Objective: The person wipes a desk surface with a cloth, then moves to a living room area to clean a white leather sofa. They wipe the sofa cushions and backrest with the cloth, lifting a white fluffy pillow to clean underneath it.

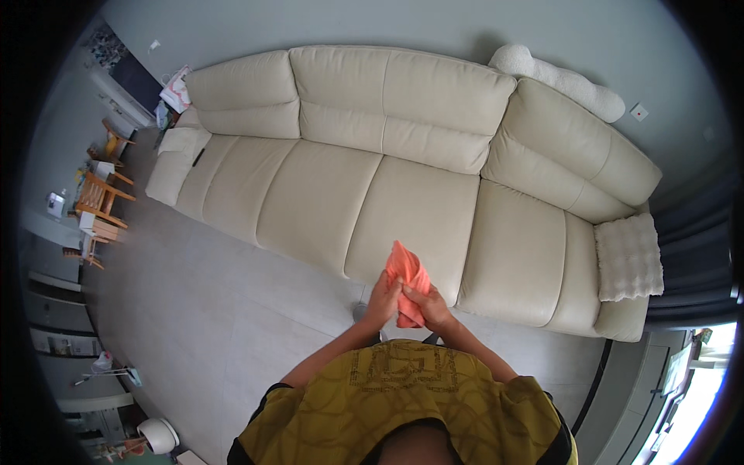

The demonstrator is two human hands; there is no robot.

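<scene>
A bunched coral-coloured cloth (pixel 410 273) is gripped between both hands, in front of my chest. My left hand (pixel 384 299) has its fingers closed round one side of the cloth, and my right hand (pixel 431 305) holds the other side. The two thumbs nearly meet on top of it. Part of the cloth stands up above the hands in a point, and part hangs below them. Beyond the hands is a long cream leather sofa (pixel 418 200). The fingers behind the cloth are hidden.
A fluffy cushion (pixel 629 257) rests at the sofa's right end, and a white bolster (pixel 561 81) lies along its back. A dark remote (pixel 199 157) lies near the left armrest. Wooden chairs (pixel 103 197) stand far left on the grey tiled floor (pixel 192 302).
</scene>
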